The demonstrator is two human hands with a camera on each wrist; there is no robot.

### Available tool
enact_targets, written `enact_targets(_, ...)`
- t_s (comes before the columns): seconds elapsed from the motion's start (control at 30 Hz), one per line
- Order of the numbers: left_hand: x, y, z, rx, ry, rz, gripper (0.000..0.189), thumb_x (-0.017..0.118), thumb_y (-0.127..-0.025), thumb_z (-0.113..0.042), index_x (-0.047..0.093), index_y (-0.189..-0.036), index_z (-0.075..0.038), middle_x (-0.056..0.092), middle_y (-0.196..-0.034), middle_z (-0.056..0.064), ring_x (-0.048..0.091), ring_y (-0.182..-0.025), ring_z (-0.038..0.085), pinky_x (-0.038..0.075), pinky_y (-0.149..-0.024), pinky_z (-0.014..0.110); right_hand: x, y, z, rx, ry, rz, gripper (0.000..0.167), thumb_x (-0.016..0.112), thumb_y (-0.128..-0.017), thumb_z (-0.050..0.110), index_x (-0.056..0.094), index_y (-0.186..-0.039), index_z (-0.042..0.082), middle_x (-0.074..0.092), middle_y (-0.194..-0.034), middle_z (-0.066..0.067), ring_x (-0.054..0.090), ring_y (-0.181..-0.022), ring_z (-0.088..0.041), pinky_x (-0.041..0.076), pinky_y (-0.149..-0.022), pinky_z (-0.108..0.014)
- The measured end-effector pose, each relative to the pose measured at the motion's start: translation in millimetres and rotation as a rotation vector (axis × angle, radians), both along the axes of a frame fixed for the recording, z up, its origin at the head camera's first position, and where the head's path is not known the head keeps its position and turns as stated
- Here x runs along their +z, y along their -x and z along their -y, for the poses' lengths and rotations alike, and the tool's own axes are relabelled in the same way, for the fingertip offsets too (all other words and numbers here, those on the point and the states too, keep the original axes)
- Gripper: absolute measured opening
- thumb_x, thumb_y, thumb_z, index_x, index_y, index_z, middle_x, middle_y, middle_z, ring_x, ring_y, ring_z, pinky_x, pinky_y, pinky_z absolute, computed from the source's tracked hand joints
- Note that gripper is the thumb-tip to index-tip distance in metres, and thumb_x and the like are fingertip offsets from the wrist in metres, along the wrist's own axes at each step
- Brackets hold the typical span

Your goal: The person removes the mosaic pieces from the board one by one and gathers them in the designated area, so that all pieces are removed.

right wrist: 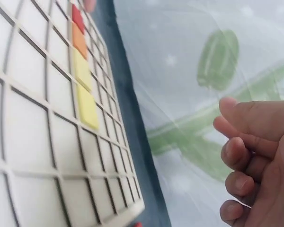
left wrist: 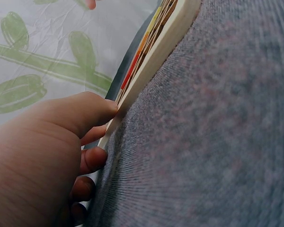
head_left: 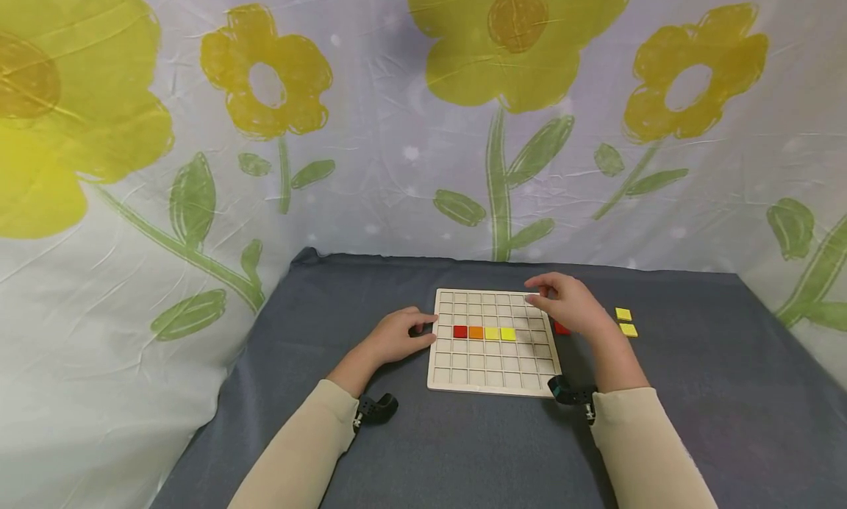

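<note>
A square pale wooden grid board (head_left: pixel 490 382) lies on the cloth. One row of it bears a red tile (head_left: pixel 459 332), an orange tile (head_left: pixel 476 333) and two yellow tiles (head_left: pixel 499 334), side by side. At the board's left edge, my left hand (head_left: pixel 397 335) touches the side with its thumb and fingertips. Over the far right corner of the board hovers my right hand (head_left: pixel 570 303), fingers loosely bent. In the right wrist view nothing shows between its thumb (right wrist: pixel 255 116) and fingers. Red tiles (head_left: pixel 562 329) beside the board's right edge are partly hidden by that hand.
Two loose yellow tiles (head_left: pixel 625 322) lie right of my right hand. Dark grey cloth (head_left: pixel 463 450) covers the table. A flower-printed curtain (head_left: pixel 384 163) hangs behind and at the sides. Dark straps with wrist cameras (head_left: pixel 377 410) sit at both cuffs.
</note>
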State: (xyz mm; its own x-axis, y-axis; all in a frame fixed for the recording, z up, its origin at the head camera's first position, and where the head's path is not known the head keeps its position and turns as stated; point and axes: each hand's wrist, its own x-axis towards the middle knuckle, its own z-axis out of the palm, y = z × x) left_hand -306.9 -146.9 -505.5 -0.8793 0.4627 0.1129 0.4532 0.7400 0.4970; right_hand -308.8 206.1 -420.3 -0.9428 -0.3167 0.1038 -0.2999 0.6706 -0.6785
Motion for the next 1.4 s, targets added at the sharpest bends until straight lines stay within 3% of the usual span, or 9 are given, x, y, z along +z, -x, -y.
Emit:
enact_targets(0.43,-2.0,0.4,1.5,0.001,-0.005,-0.01,0.045,0.07,-0.1,-0.034,0.065,-0.142,-0.019,0.049,-0.086,-0.005,0.041,-0.069,0.012,0.036,-0.066,0.03,-12.3,-1.9,44.9,0.094,-0.079,-0.07,0.037,0.071,-0.1,0.025,0.07,-0.128,0.002,0.051,-0.089,-0.005,0.035,-0.059,-0.018,0.034,-0.059,-0.035)
enact_targets(0.73,-1.6,1.7,2.0,0.002,0.001,-0.008,0.046,0.07,-0.1,-0.035,0.065,-0.142,-0.019,0.05,-0.086,-0.005,0.043,-0.069,0.012,0.036,-0.066,0.03,-19.2,-6.0,73.4,0.183,-0.178,-0.114,0.035,0.073,-0.097,0.022,0.073,-0.127,0.003,0.052,-0.081,-0.002,0.043,-0.07,-0.019,0.035,-0.062,-0.035)
enact_targets(0.97,-0.7,1.0,2.0,0.002,-0.003,-0.002,0.045,0.07,-0.1,-0.035,0.066,-0.142,-0.019,0.05,-0.086,-0.004,0.043,-0.068,0.012,0.036,-0.065,0.03,-24.4,-12.5,90.6,0.229,-0.271,-0.147,0.033,0.073,-0.097,0.021,0.074,-0.125,0.003,0.061,-0.092,-0.003,0.051,-0.08,-0.02,0.043,-0.07,-0.036)
enact_targets(1.2,-1.8,2.3,2.2,-0.014,-0.002,-0.016,0.045,0.07,-0.1,-0.036,0.065,-0.142,-0.019,0.05,-0.086,-0.006,0.043,-0.069,0.012,0.036,-0.066,0.03,-35.6,-17.1,98.4,0.224,-0.434,-0.099,0.043,0.077,-0.094,0.033,0.073,-0.13,0.01,0.056,-0.098,-0.005,0.043,-0.085,-0.022,0.035,-0.071,-0.036)
enact_targets(1.4,-1.8,3.1,1.7,-0.013,0.0,-0.013,0.045,0.07,-0.1,-0.035,0.066,-0.141,-0.018,0.05,-0.086,-0.006,0.044,-0.07,0.012,0.037,-0.066,0.03,-44.0,-16.2,101.3,0.201,-0.417,-0.148,0.035,0.078,-0.094,0.027,0.075,-0.124,0.009,0.06,-0.104,-0.006,0.045,-0.089,-0.023,0.037,-0.076,-0.038)
